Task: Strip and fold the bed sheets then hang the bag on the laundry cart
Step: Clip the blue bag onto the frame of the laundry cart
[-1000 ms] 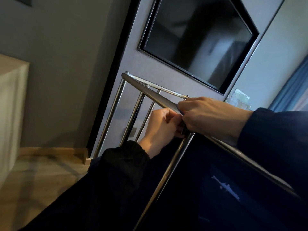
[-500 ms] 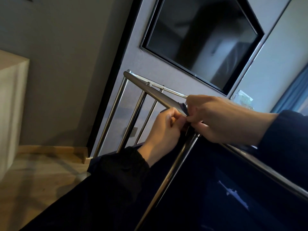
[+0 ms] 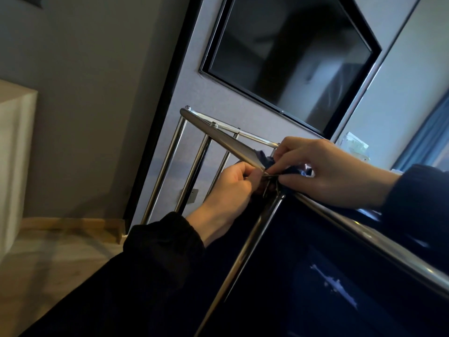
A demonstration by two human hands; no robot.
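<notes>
Bag [image 3: 328, 276] edge pinched at cart rail [image 3: 226, 142]; both hands.

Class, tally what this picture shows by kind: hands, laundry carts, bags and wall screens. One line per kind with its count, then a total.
hands: 2, the left hand and the right hand, both at the cart's top rail
laundry cart: 1
bag: 1, dark blue
wall screen: 1
total: 5
</notes>
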